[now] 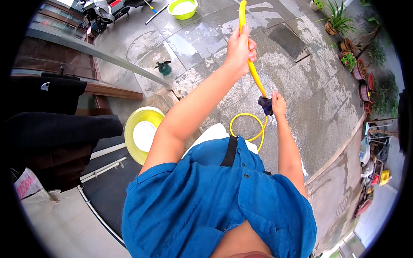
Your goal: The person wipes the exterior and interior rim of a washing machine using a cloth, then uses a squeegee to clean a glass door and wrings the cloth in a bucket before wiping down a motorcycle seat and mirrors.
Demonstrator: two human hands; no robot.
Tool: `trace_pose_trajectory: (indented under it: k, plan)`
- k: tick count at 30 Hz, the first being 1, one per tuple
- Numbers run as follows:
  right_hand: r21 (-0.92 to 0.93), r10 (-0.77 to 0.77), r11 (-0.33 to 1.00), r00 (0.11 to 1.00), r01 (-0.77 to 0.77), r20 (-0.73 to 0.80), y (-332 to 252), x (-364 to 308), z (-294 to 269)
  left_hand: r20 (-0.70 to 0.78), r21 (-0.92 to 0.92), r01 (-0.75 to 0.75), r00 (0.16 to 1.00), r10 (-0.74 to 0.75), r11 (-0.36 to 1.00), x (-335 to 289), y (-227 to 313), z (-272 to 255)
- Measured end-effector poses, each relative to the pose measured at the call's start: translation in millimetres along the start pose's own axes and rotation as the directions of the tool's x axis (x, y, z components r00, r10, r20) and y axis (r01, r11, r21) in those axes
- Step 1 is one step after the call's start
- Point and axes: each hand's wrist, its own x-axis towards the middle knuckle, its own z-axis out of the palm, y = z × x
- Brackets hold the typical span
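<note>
A yellow hose [255,76] stretches out in front of me, with its upper end pointing away. My left hand [239,50] is wrapped round it near that end. Lower down, my right hand [278,104] grips a dark cloth [265,105] that is bunched against the hose. Some of the right hand's fingers are hidden behind the cloth. Below the cloth, the hose drops to the paving and lies there in a loop, partly hidden by my blue shirt.
Wet stone paving [316,109] surrounds me. A yellow-green basin [130,136] stands at left, another basin [183,16] far ahead. Nearby are a dark green spray bottle [164,68], a squeegee [155,14] and a scooter [101,15]. Potted plants [347,60] line the right side; dark clothes hang left.
</note>
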Motion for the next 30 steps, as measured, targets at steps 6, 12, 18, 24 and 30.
trace_pose_trajectory:
  k: [6,12,18,24,30]
  plan:
    - [-0.268,-0.091,0.949,0.960,0.164,0.267,-59.6,50.9,41.9,-0.087,0.046,-0.076,0.993,0.080,0.996,64.6,5.4,-48.4]
    - [-0.215,0.070,0.976,0.981,-0.030,0.181,-62.4,121.7,80.9,-0.261,0.111,-0.127,0.953,0.152,0.986,200.7,32.1,-140.8]
    - [-0.296,0.219,0.933,0.976,-0.203,0.020,-89.2,166.3,62.3,-0.418,0.336,-0.152,0.860,0.292,0.929,316.1,110.5,-234.5]
    - [-0.206,0.087,0.967,0.954,-0.150,-0.287,-86.0,238.1,34.3,-0.500,0.384,-0.280,0.738,0.454,0.880,389.1,198.5,-293.8]
    - [-0.116,0.093,0.981,0.901,-0.156,-0.423,-80.5,327.3,16.8,-0.516,0.407,-0.327,0.688,0.510,0.853,427.9,234.0,-334.4]
